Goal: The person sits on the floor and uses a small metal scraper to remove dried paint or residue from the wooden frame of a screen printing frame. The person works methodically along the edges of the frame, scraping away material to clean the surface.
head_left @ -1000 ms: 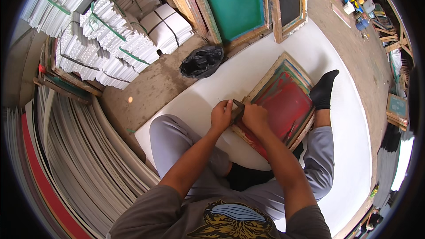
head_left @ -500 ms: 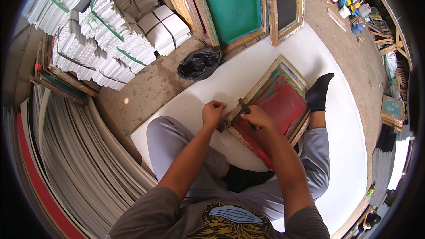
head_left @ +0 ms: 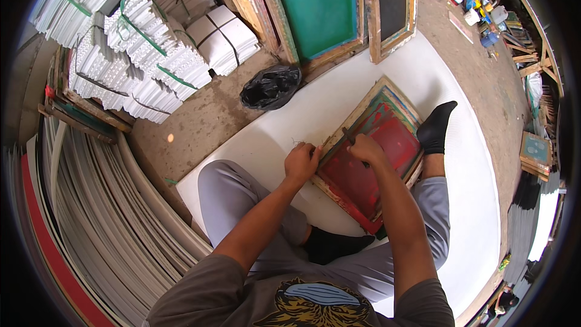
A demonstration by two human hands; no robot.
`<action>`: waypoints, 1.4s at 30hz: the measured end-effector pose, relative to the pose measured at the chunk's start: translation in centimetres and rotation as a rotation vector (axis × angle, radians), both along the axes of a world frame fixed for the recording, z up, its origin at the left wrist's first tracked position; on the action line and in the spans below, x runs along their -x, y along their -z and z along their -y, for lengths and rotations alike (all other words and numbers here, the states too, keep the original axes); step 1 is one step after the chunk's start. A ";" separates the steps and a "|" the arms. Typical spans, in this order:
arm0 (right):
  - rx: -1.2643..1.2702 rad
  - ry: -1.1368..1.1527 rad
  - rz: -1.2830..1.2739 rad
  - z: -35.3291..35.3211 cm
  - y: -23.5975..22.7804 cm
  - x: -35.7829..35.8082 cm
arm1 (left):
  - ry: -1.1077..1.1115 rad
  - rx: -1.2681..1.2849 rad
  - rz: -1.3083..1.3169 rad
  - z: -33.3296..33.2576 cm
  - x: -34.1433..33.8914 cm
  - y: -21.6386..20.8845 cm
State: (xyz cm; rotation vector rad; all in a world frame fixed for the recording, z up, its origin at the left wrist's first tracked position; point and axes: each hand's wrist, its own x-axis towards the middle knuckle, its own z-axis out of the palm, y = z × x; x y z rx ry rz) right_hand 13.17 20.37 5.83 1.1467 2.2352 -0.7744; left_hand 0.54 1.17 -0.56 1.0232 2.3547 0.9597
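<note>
Screen frame (head_left: 396, 136), its red panel facing up, lies on a white mat (head_left: 469, 206) in the head view, its long axis slanting from near left to far right. Relative to that frame, the left hand (head_left: 302, 161) is at the left long edge, by the near-left corner, with its fingers curled in; whether this grip pinches anything cannot be told. The right hand (head_left: 367, 148) is above the left part of the panel, its grip closed around a dark tool (head_left: 347, 135) whose end juts past the knuckles toward that same long edge; the left hand is the nearer of the two to the corner. The frame's bars are worn wood, rectangular in outline and smeared with green, blue and cream paint around a flat red field. Beyond the frame, to its left, slumps a crinkled, glossy black plastic bag (head_left: 271, 86); past its far end stands a wooden frame with a green panel (head_left: 315, 9); farther left are strapped bundles of white sheets (head_left: 139, 33) with ragged edges, and just beside its right side rests a black-socked foot (head_left: 436, 128).
</note>
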 end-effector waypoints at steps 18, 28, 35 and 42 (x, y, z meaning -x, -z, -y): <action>0.841 0.492 -0.168 -2.4 2.3 -2.0 | 0.005 -0.004 0.035 -0.2 0.1 0.1; 0.689 0.358 -0.122 -2.7 2.8 -1.6 | 0.017 0.009 0.013 -0.3 0.1 0.1; 0.562 0.230 -0.131 -3.2 1.4 -0.9 | 0.020 0.019 0.028 -0.3 0.1 0.1; 0.509 0.248 -0.048 -3.7 2.2 -0.6 | 0.024 0.029 0.033 -0.2 0.2 -0.2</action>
